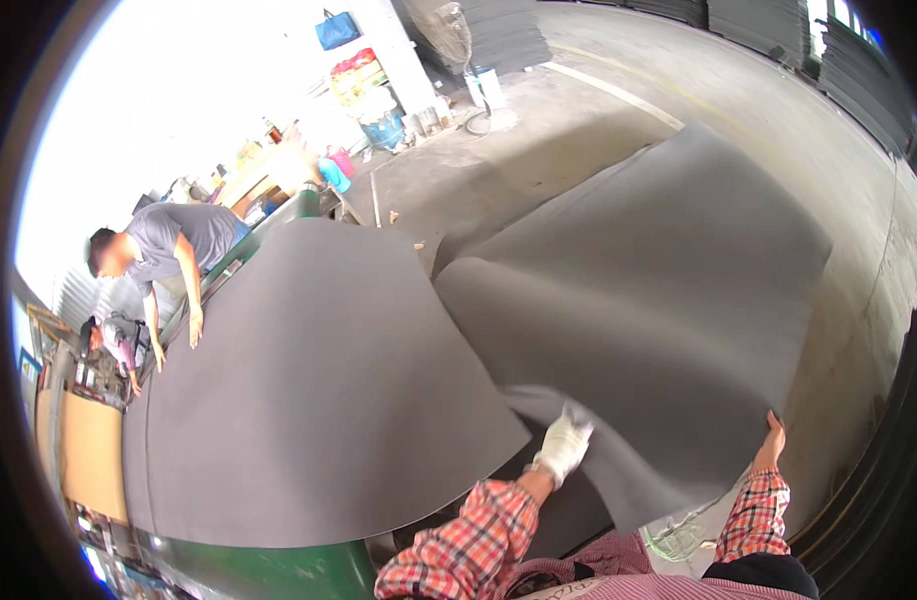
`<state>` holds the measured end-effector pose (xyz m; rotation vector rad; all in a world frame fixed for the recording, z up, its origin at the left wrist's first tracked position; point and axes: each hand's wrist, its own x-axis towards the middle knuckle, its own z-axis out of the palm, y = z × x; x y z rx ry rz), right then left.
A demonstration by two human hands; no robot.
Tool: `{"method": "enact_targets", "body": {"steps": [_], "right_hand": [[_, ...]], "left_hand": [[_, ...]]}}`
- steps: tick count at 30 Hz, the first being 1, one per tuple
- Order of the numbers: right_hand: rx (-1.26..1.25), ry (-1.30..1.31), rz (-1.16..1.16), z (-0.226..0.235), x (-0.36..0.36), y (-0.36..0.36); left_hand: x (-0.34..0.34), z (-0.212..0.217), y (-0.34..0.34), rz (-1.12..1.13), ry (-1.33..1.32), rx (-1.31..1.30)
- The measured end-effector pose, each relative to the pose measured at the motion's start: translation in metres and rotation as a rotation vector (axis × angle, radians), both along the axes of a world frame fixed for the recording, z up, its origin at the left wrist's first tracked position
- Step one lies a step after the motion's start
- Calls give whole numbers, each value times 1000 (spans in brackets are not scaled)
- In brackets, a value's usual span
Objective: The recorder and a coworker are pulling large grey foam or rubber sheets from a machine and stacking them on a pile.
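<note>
A large, flexible dark grey sheet [668, 290] hangs in a wavy curve on the right, between my two hands. My left hand [566, 442], in a white glove, is closed on its near left edge, where the material curls up; the fingertips are slightly blurred. At the sheet's near right edge my bare right hand [771, 440] grips it, thumb uppermost and the other fingers mostly hidden. Just left of my left hand lies a second grey sheet [308, 380], spread over a green machine bed [258, 572].
Across the second sheet a co-worker in a grey shirt [183, 240] leans over, both hands at its far edge. Another person [118, 340] bends beside a tan roll [90, 455]. Stacked dark sheets [868, 90] stand at the far right. A blue bucket [383, 130] sits at the back.
</note>
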<state>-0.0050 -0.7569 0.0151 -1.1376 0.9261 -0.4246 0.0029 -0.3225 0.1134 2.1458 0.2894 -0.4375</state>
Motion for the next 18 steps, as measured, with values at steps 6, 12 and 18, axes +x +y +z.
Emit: {"method": "enact_targets", "body": {"steps": [6, 12, 18], "right_hand": [[377, 22, 74, -55, 16, -6], [557, -127, 321, 39, 99, 48], [-174, 95, 995, 157, 72, 193]], "left_hand": [[157, 145, 17, -146, -522, -117], [183, 358, 169, -307, -646, 451], [25, 554, 242, -86, -692, 969]]}}
